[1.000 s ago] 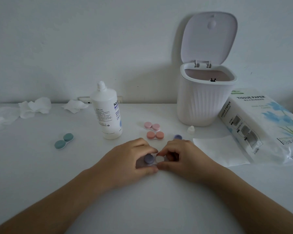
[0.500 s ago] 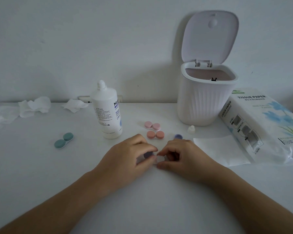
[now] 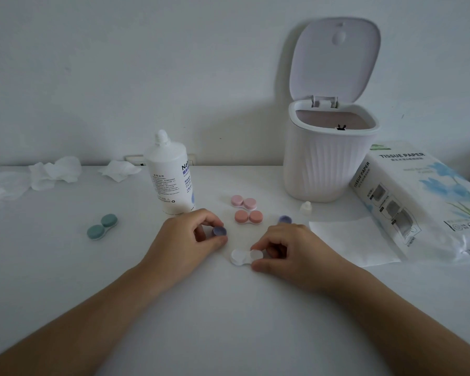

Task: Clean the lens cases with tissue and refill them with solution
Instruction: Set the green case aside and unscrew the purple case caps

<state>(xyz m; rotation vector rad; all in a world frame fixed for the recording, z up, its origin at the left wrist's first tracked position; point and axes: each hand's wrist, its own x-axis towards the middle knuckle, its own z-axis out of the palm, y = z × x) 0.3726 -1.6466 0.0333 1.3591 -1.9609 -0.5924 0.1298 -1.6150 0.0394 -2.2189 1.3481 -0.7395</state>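
A white table (image 3: 65,267) carries, at one o'clock, a ribbed white plastic bin (image 3: 326,166) with lid raised, a soft pack of tissue paper (image 3: 418,196) at two, and a white solution bottle (image 3: 171,177) at eleven. At centre, the right hand (image 3: 296,256) pinches one well of the white twin-cup lens case (image 3: 246,257), uncapped; the left hand (image 3: 182,240), at ten of it, pinches a round purple cap (image 3: 219,231) between thumb and fingertips. A second purple cap (image 3: 285,219) lies at one. The light case could skid or tip if pressed off-centre. Open tabletop lies toward six; the flat tissue sheet (image 3: 350,240) sits just beside at three
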